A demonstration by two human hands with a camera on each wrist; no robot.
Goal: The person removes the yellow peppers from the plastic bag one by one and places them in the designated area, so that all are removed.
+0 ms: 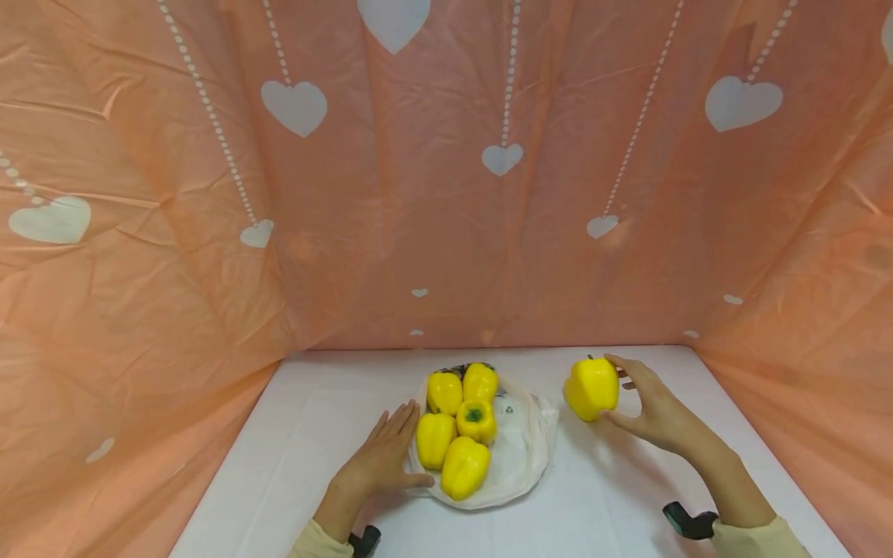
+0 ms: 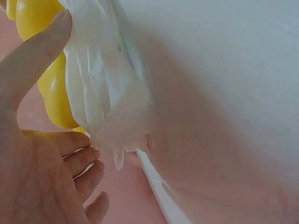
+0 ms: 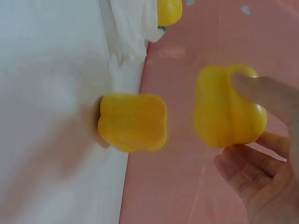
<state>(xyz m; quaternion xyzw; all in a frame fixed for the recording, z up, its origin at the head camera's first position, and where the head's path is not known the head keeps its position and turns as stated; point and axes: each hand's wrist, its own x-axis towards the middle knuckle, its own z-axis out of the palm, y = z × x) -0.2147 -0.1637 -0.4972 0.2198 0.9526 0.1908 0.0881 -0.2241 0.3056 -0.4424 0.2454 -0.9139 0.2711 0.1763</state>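
My right hand (image 1: pixel 659 415) holds a yellow bell pepper (image 1: pixel 596 387) up over the table, gripped between thumb and fingers. In the right wrist view the held bell pepper (image 3: pixel 229 109) is apart from a second yellow bell pepper (image 3: pixel 133 122) standing on the table, which the held one mostly hides in the head view. Several yellow bell peppers (image 1: pixel 465 467) lie grouped on the left part of a white plastic bag (image 1: pixel 516 457). Beside this bag is my left hand (image 1: pixel 382 459), fingers extended along its edge. Its thumb (image 2: pixel 56 35) lies right at the bag's rim.
A white cloth covers the table (image 1: pixel 293 434). An orange-pink curtain (image 1: pixel 446 256) with pale hearts hangs along the back and both sides. Dark straps of the wrist cameras (image 1: pixel 689 521) show at both sleeves.
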